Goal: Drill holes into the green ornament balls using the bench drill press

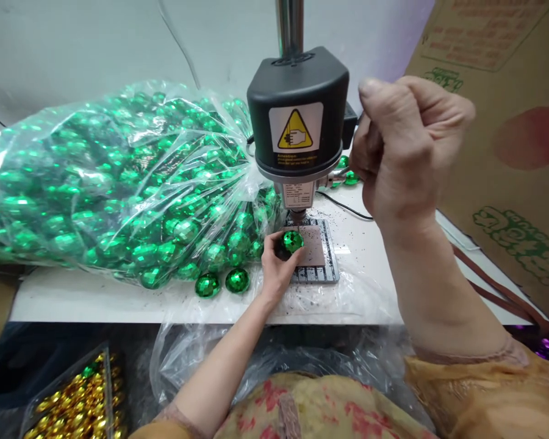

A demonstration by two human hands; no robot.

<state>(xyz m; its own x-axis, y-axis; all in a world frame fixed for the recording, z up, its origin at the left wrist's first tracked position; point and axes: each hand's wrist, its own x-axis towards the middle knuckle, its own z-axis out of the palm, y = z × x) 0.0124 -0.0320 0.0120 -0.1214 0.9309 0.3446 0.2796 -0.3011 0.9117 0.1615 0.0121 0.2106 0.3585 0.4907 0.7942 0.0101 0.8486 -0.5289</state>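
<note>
A shiny green faceted ball [293, 241] is pinched between the thumb and fingers of my left hand [278, 261], on the brown board [315, 247] over the slotted metal base of a small bench drill press [297, 110]. The drill's chuck [297, 215] is right above the ball; where the bit meets it is too small to tell. My right hand [398, 140] is closed in a raised fist at the right of the machine, around its feed lever, which the fingers mostly hide. Two loose green balls [236, 280] lie on the table left of my left hand.
A large clear bag [110, 183] full of green balls fills the table's left side. Cardboard boxes [498, 152] stand at right. A black cable [345, 204] runs behind the base. Below the table [119, 305], at lower left, is a tray of gold balls [75, 399].
</note>
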